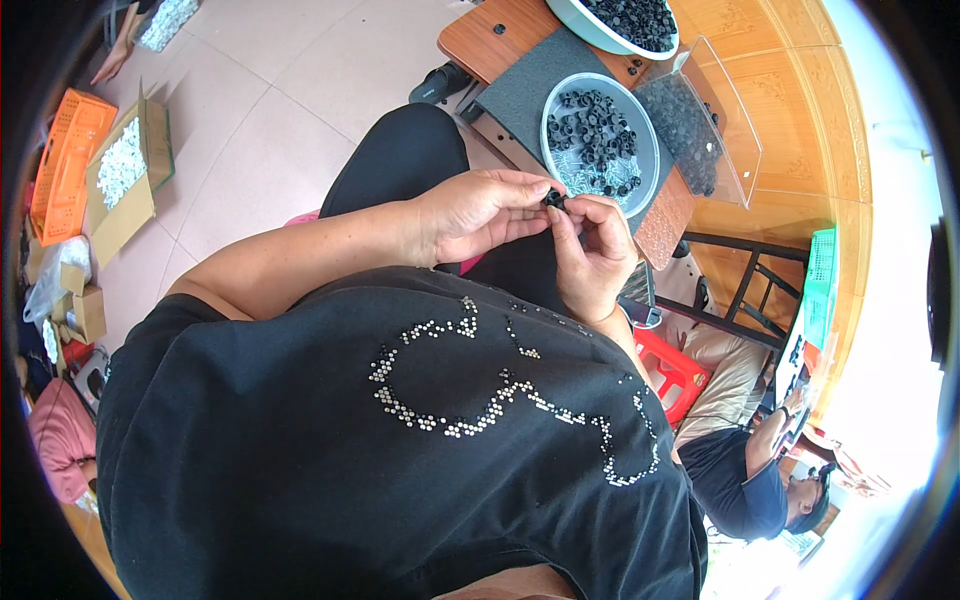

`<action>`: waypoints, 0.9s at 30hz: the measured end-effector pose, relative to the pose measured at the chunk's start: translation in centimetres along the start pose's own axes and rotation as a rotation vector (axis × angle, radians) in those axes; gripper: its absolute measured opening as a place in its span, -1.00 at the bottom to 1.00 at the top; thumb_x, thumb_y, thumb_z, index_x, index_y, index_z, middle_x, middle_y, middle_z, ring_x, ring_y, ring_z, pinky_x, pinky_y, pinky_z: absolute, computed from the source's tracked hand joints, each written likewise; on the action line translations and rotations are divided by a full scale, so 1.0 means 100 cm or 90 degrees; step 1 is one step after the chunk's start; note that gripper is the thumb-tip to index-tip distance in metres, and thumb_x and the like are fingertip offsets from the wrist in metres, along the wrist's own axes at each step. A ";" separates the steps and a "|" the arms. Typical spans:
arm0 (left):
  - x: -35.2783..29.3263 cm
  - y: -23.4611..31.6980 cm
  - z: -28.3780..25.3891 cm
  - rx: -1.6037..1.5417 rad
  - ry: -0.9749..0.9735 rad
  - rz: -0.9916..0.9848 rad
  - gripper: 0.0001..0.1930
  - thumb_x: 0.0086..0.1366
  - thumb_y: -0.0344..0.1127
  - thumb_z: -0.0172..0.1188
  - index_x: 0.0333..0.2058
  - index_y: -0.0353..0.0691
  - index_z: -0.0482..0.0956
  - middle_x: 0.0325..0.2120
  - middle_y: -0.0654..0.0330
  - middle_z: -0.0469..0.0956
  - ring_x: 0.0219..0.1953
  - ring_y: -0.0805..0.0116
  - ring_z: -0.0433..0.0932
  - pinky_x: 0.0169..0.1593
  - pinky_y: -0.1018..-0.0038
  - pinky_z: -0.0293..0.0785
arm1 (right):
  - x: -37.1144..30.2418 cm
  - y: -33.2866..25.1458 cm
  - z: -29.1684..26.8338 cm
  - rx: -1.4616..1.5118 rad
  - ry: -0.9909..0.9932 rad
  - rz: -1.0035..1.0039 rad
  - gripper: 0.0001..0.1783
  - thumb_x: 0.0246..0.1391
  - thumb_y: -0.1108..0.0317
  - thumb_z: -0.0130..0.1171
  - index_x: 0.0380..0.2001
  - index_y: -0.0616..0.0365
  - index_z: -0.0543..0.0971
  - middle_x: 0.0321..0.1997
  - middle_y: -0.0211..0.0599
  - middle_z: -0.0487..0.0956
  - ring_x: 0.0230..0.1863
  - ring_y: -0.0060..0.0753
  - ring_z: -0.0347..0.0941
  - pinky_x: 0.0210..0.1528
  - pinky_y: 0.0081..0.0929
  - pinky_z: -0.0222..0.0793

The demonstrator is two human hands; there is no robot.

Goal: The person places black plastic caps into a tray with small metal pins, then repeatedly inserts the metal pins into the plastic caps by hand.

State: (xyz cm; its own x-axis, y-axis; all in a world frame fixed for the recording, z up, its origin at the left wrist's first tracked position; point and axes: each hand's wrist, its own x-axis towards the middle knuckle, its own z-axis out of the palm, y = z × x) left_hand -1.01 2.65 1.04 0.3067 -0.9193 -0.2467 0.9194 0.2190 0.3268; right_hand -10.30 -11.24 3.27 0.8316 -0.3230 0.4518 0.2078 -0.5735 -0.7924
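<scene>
A small black round part is pinched between my two hands, above my lap. My left hand grips it with thumb and fingertips, the other fingers curled beneath. My right hand meets it from the other side, thumb and bent index finger on the part. The fingers cover much of it, so its exact kind cannot be made out. Just beyond my hands, a round pale tub holds many black caps and a layer of small thin shiny pieces.
A second tub of black parts and a clear box stand on the brown table. At left are an orange crate and a carton of white pieces. A red stool and a seated person are at right.
</scene>
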 end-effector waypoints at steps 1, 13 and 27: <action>0.000 0.000 0.000 0.000 0.000 0.000 -0.72 0.35 -0.32 -0.04 -0.05 -0.33 0.44 -0.17 0.17 0.49 -0.11 0.48 0.48 0.07 0.58 0.41 | 0.000 0.000 0.000 0.002 -0.003 -0.003 -0.79 -0.19 0.65 0.29 -0.43 0.24 0.52 -0.39 -0.35 0.50 -0.50 -0.67 0.29 -0.45 -0.72 0.24; -0.001 0.000 0.003 0.040 -0.003 0.007 -0.71 0.34 -0.33 -0.02 -0.04 -0.35 0.43 -0.15 0.14 0.48 -0.12 0.48 0.47 0.07 0.57 0.40 | -0.001 -0.001 -0.001 0.008 0.004 0.007 -0.80 -0.18 0.65 0.28 -0.42 0.25 0.51 -0.37 -0.34 0.50 -0.47 -0.67 0.32 -0.44 -0.71 0.26; -0.003 0.000 0.007 0.093 0.033 0.039 -0.80 0.32 -0.33 0.04 -0.13 -0.26 0.46 -0.27 0.24 0.51 -0.23 0.53 0.50 -0.07 0.61 0.46 | -0.002 -0.003 -0.010 0.292 -0.027 0.287 -0.85 -0.06 0.69 0.20 -0.38 0.28 0.53 -0.31 -0.37 0.52 -0.35 -0.71 0.43 -0.31 -0.79 0.33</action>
State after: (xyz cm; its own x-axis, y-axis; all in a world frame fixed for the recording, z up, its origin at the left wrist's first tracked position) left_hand -1.25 2.70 1.75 0.3765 -0.8867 -0.2683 0.8545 0.2205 0.4704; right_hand -11.03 -11.75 3.86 0.9066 -0.4212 0.0246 0.0245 -0.0056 -0.9997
